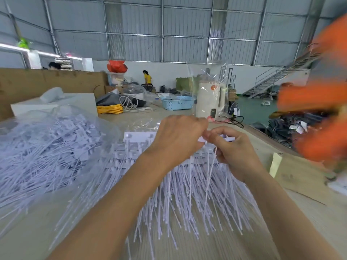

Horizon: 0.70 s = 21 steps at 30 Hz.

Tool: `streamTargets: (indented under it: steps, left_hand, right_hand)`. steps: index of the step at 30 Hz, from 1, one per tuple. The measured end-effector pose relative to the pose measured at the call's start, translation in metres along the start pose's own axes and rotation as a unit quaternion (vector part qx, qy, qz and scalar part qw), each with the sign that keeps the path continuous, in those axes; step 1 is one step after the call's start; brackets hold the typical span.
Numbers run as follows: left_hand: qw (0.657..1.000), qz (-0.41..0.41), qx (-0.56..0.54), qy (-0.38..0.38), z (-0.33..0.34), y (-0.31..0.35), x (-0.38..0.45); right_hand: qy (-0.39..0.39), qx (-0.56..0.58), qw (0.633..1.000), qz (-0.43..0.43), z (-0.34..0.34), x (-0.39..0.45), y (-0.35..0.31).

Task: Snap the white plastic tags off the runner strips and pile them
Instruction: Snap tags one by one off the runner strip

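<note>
Both hands meet at the far edge of the strips [142, 145] stacked on the tabletop [300, 212]. The left hand [178, 139] curls over the runner; the right hand [231, 147] pinches one tag [210, 166] at its head. That tag's long tail hangs from the right grip down toward the person, across the runner. The loose pile [43, 147] lies well left of both grips, nearer the left hand. No writing is readable.

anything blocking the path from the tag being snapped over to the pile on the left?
Only the left hand itself: it sits between the tag pinched by the right hand and the pile. Otherwise just runner strips lying low on the table.
</note>
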<state>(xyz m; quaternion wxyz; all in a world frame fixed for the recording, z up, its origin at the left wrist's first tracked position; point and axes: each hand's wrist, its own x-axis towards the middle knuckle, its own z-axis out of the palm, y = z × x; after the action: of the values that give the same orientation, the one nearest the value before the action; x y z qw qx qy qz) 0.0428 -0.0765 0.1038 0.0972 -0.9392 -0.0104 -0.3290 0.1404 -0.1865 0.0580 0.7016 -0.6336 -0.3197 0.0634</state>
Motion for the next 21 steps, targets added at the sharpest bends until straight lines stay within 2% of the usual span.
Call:
streamTargets:
  steps: [2,4,9,12,16,21]
  left_hand:
    - [1.000,0.014,0.021,-0.013,0.000,-0.003,0.000]
    - [0.999,0.009,-0.004,-0.033,-0.002,-0.008,0.001]
    - [0.986,-0.005,-0.152,-0.062,-0.002,-0.022,-0.003]
    - [0.957,-0.019,-0.280,-0.075,-0.004,-0.026,-0.005]
    - [0.898,-0.042,-0.421,-0.121,-0.006,-0.032,-0.010]
    - [0.873,-0.041,-0.445,-0.195,-0.001,-0.040,-0.012]
  right_hand:
    - [-0.020,0.006,1.000,0.007,0.000,0.000,0.001]
    - [-0.039,0.004,0.999,-0.002,0.000,-0.001,0.003]
    - [-0.078,0.021,0.995,-0.056,0.000,-0.002,0.004]
    - [-0.124,0.054,0.989,-0.058,0.000,-0.005,0.003]
    - [-0.174,0.077,0.980,-0.061,-0.002,-0.007,0.001]
    - [-0.228,0.030,0.970,-0.074,-0.003,-0.011,-0.002]
